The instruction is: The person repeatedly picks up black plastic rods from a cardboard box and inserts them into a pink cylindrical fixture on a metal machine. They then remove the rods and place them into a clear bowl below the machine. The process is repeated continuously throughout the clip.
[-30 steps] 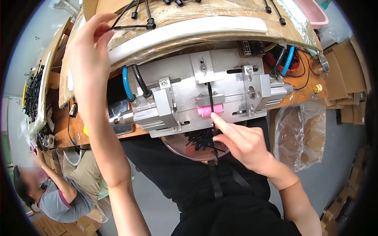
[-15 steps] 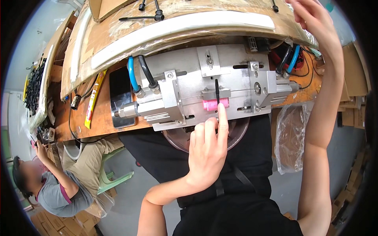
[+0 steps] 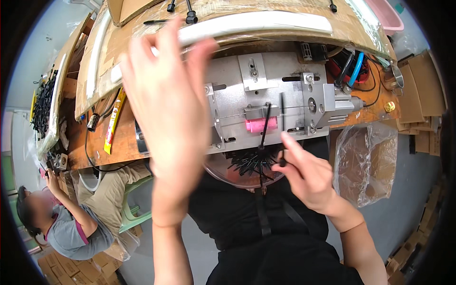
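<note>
Wooden workbench (image 3: pixel 127 147): metal fixture (image 3: pixel 232 100) borne at centre
Left hand (image 3: pixel 166 95): blurred, left of centre, fingers spread wide, nothing visibly gripped
Right hand (image 3: pixel 309 179): black rod (image 3: pixel 282 114) pinched, right of centre

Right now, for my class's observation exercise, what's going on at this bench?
The person's right hand holds a black rod by the front edge of a metal fixture. A second black rod crosses a pink block in this view. The left hand, blurred, is raised, hiding much of the fixture's left part. Below, a see-through bowl holds many black pieces.
</note>
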Demonstrator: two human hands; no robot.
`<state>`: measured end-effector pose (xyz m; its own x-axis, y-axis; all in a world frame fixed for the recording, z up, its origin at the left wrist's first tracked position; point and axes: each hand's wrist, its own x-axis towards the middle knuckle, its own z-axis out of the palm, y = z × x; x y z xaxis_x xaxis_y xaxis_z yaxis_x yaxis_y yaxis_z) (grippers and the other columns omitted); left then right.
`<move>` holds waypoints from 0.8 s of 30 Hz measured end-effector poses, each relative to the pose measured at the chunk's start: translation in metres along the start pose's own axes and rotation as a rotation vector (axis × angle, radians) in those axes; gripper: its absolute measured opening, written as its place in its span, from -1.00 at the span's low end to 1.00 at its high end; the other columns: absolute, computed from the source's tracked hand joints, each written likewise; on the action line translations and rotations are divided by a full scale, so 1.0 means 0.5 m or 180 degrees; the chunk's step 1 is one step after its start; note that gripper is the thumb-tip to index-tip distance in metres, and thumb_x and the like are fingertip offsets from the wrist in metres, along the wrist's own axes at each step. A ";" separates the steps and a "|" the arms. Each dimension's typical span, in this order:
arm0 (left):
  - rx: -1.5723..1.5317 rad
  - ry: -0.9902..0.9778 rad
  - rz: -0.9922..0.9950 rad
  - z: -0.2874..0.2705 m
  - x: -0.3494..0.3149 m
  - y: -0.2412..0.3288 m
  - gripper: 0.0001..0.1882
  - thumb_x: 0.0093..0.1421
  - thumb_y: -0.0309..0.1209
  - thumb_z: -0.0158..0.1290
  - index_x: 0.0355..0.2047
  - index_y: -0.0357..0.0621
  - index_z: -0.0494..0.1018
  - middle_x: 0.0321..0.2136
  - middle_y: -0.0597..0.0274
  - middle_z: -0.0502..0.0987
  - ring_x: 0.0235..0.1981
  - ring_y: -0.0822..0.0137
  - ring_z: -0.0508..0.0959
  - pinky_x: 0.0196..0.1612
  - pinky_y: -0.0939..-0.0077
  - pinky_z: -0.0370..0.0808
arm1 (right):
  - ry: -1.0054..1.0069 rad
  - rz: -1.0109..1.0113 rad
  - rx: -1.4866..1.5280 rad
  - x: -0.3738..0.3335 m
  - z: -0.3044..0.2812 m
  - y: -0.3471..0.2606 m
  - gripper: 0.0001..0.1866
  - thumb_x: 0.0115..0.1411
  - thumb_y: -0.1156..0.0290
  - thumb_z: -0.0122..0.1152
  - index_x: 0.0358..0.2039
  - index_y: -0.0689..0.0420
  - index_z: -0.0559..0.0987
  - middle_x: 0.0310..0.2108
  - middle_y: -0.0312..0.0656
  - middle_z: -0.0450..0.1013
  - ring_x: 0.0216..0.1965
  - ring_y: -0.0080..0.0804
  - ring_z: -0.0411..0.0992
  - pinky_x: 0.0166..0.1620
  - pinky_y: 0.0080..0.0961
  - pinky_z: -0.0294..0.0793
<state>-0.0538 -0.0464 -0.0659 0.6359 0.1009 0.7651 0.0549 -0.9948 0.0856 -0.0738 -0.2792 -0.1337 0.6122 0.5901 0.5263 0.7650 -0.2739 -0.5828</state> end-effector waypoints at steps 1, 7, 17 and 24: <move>0.0145 0.0111 -0.0003 0.013 0.022 -0.037 -0.67 0.13 -0.37 0.20 -0.12 -0.24 0.50 -0.36 0.02 0.44 -0.33 0.05 0.41 -0.25 0.23 0.38 | -0.0094 -0.0065 -0.0028 -0.004 0.016 0.004 -0.32 -0.09 0.67 0.41 0.12 0.38 0.44 -0.48 -0.13 0.48 -0.58 -0.39 0.39 -0.51 -0.48 0.38; -0.0713 -0.1198 -0.0808 0.007 0.088 -0.071 -0.70 0.20 -0.18 0.20 -0.24 -0.17 0.56 -0.58 0.33 0.35 -0.53 0.47 0.30 -0.44 0.51 0.30 | -0.0154 -0.0024 -0.0052 0.009 0.060 0.026 -0.29 -0.02 0.57 0.40 0.20 0.31 0.39 -0.61 -0.19 0.38 -0.62 -0.39 0.37 -0.51 -0.43 0.37; -0.0713 -0.0446 -0.0359 0.002 0.042 -0.062 -0.78 0.16 -0.31 0.22 -0.28 -0.17 0.52 -0.52 0.33 0.37 -0.52 0.44 0.27 -0.42 0.52 0.31 | 0.0607 -0.0672 -0.1035 0.192 -0.112 0.048 -0.72 0.12 0.65 0.25 -0.11 0.26 0.60 -0.23 -0.11 0.60 -0.40 -0.53 0.49 -0.29 -0.61 0.51; -0.1223 -0.0060 -0.0266 -0.069 -0.115 0.062 -0.59 -0.06 -0.64 0.16 -0.11 -0.24 0.55 -0.34 0.14 0.50 -0.31 0.23 0.47 -0.22 0.40 0.42 | -0.1008 -0.0736 -0.2144 0.414 -0.242 0.160 -0.80 0.06 0.59 0.20 -0.24 0.25 0.57 -0.38 -0.05 0.54 -0.39 -0.08 0.48 -0.24 -0.38 0.46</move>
<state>-0.1152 -0.0826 -0.0851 0.6556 0.1776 0.7339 -0.1828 -0.9057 0.3825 0.1381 -0.2710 0.0037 0.4137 0.8494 0.3277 0.8848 -0.4599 0.0752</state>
